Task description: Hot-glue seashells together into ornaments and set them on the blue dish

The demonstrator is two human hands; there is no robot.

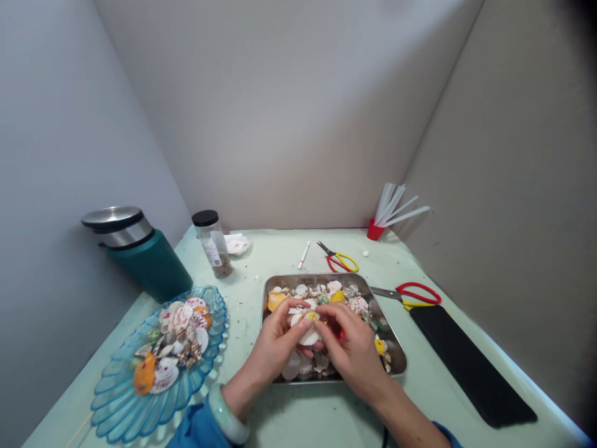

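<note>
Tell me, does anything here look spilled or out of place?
Small white bits lie scattered on the table between the jar and the tray; they look like loose crumbs. Nothing else stands out.

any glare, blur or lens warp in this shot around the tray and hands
Head view: soft light, faint shadows under the left hand and right hand; the metal tray glints at its rim; wide-angle warp stretches the blue glass dish and black phone; dark right corners; the held white shell looks soft.
</note>
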